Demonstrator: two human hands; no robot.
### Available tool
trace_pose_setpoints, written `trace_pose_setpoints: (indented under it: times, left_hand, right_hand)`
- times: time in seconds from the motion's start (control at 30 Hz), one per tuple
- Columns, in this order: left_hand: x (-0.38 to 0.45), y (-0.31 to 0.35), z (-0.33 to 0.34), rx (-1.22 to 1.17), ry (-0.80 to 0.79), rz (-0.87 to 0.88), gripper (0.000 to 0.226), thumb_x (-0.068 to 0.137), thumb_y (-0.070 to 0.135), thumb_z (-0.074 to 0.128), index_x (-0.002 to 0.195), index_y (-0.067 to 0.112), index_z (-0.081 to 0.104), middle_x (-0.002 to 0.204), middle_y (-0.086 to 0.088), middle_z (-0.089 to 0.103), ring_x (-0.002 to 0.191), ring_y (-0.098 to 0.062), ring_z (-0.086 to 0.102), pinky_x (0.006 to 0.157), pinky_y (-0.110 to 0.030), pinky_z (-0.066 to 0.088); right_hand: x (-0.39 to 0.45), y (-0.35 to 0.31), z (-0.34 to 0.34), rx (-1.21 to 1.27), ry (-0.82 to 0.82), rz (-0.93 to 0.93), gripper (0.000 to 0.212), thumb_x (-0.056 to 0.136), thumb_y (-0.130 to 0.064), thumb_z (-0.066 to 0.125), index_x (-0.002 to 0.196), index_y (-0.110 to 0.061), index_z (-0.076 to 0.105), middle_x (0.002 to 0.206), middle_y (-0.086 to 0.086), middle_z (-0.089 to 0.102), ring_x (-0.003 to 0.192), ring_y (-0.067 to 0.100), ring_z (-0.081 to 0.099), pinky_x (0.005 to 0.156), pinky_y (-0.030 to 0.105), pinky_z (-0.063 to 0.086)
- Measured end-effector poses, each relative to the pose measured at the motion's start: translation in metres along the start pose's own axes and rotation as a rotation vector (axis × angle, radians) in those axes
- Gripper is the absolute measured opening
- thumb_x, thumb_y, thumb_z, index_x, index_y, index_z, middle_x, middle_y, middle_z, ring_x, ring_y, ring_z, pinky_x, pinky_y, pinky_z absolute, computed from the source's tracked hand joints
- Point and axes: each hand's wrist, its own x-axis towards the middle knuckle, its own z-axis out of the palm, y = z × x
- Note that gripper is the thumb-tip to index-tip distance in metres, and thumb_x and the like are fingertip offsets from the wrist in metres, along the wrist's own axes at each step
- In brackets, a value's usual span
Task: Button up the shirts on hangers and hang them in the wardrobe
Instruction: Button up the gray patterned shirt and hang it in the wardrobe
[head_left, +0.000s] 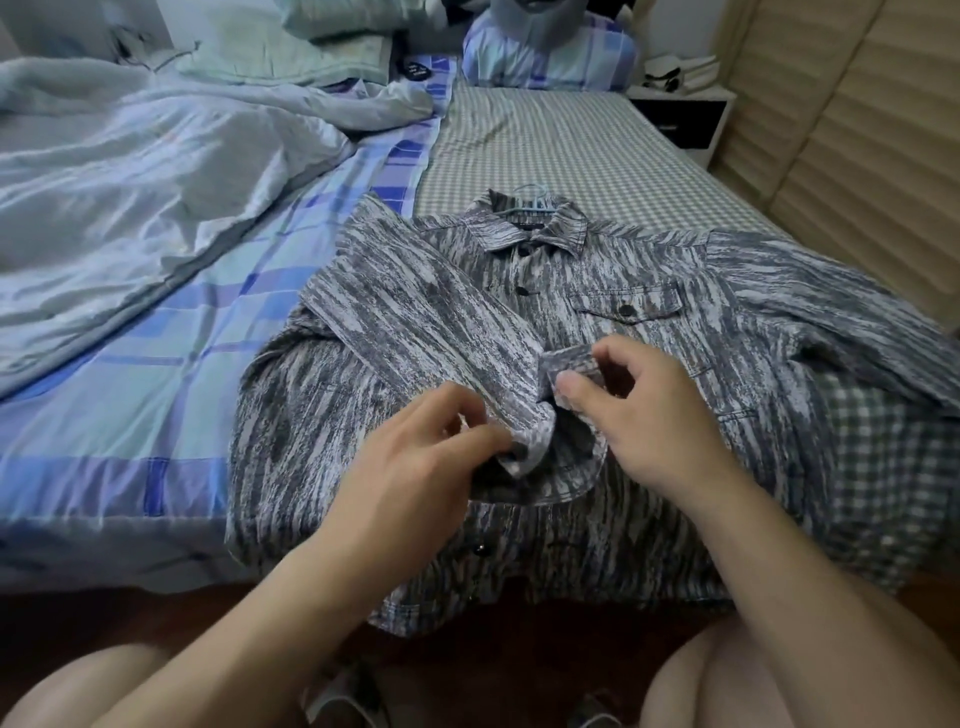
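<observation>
The shirt (597, 332) I pinch is streaked grey and white with black buttons (627, 310). Its hanger (530, 207) is pale blue; the sheet (561, 140) grey-and-white checked, the quilt (171, 332) blue plaid.

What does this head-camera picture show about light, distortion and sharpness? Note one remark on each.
Head view: soft, even room light, no hard shadows or glare; wide-angle lens bows the bed edge and louvred doors; the shirt and both hands, left hand and right hand, read fairly sharp; far pillows look softer.
</observation>
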Motion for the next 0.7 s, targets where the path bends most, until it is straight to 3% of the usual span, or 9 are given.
trace_pose_setpoints:
  times: [0.1, 0.2, 0.27, 0.4, 0.47, 0.53, 0.6, 0.7]
  left_hand:
    - [-0.005, 0.004, 0.006, 0.111, 0.040, 0.098, 0.019, 0.092, 0.002, 0.061, 0.102, 0.010, 0.075, 0.100, -0.007, 0.058, 0.081, -0.024, 0.056, 0.060, -0.036, 0.048]
    - [-0.009, 0.012, 0.005, 0.206, 0.144, -0.037, 0.016, 0.095, 0.008, 0.061, 0.098, 0.011, 0.076, 0.091, -0.005, 0.047, 0.072, -0.021, 0.043, 0.054, -0.030, 0.032]
    - [-0.011, 0.015, 0.004, 0.166, 0.114, -0.158, 0.020, 0.094, 0.016, 0.055, 0.098, 0.018, 0.075, 0.081, -0.001, 0.053, 0.064, -0.023, 0.049, 0.048, -0.033, 0.040]
    - [-0.015, 0.019, -0.007, -0.195, 0.027, -0.655, 0.016, 0.094, 0.024, 0.054, 0.090, 0.028, 0.070, 0.067, 0.005, 0.071, 0.060, -0.015, 0.066, 0.059, -0.037, 0.054]
    - [-0.023, 0.014, -0.010, -0.508, 0.094, -0.953, 0.014, 0.096, 0.021, 0.064, 0.084, 0.023, 0.073, 0.071, 0.000, 0.074, 0.068, -0.019, 0.072, 0.062, -0.038, 0.058]
    - [-0.031, 0.009, -0.013, -0.861, 0.227, -1.141, 0.010, 0.091, 0.008, 0.074, 0.083, 0.014, 0.074, 0.074, -0.006, 0.073, 0.075, -0.022, 0.073, 0.066, -0.034, 0.060]
    - [-0.035, 0.008, -0.014, -1.045, 0.310, -1.186, 0.013, 0.085, -0.005, 0.075, 0.085, 0.008, 0.071, 0.072, -0.009, 0.068, 0.074, -0.021, 0.068, 0.070, -0.032, 0.061]
    - [-0.040, 0.011, -0.013, -0.959, 0.306, -1.094, 0.016, 0.084, -0.007, 0.075, 0.083, 0.008, 0.069, 0.069, -0.003, 0.067, 0.070, -0.015, 0.065, 0.070, -0.029, 0.059]
  right_hand:
    - [-0.002, -0.008, 0.001, 0.046, -0.117, 0.017, 0.007, 0.093, -0.028, 0.072, 0.089, -0.027, 0.066, 0.079, -0.009, 0.065, 0.069, 0.001, 0.058, 0.060, 0.009, 0.045]
    - [-0.006, -0.007, 0.018, -0.009, -0.307, 0.094, 0.009, 0.088, -0.029, 0.078, 0.083, -0.027, 0.070, 0.079, -0.005, 0.070, 0.073, 0.010, 0.065, 0.068, 0.031, 0.055]
    - [-0.009, -0.006, 0.033, 0.003, -0.262, 0.151, 0.014, 0.086, -0.032, 0.079, 0.081, -0.025, 0.068, 0.076, -0.003, 0.069, 0.072, 0.015, 0.064, 0.067, 0.033, 0.053]
    - [-0.014, -0.009, 0.055, 0.009, -0.195, 0.175, 0.022, 0.089, -0.032, 0.075, 0.078, -0.020, 0.060, 0.068, -0.007, 0.057, 0.059, 0.006, 0.048, 0.053, 0.018, 0.038]
    - [-0.018, -0.014, 0.063, 0.073, -0.200, 0.219, 0.020, 0.090, -0.033, 0.073, 0.081, -0.019, 0.062, 0.070, -0.006, 0.057, 0.060, 0.006, 0.048, 0.053, 0.017, 0.037]
    - [-0.023, -0.019, 0.070, 0.190, -0.220, 0.292, 0.018, 0.091, -0.032, 0.074, 0.087, -0.018, 0.064, 0.076, -0.004, 0.060, 0.067, 0.009, 0.052, 0.062, 0.024, 0.043]
    - [-0.028, -0.022, 0.075, 0.335, -0.269, 0.352, 0.019, 0.090, -0.029, 0.074, 0.087, -0.014, 0.065, 0.074, -0.003, 0.058, 0.069, 0.012, 0.053, 0.068, 0.029, 0.044]
    - [-0.031, -0.019, 0.075, 0.452, -0.335, 0.357, 0.029, 0.090, -0.028, 0.075, 0.088, -0.001, 0.064, 0.071, 0.001, 0.055, 0.070, 0.014, 0.051, 0.074, 0.037, 0.045]
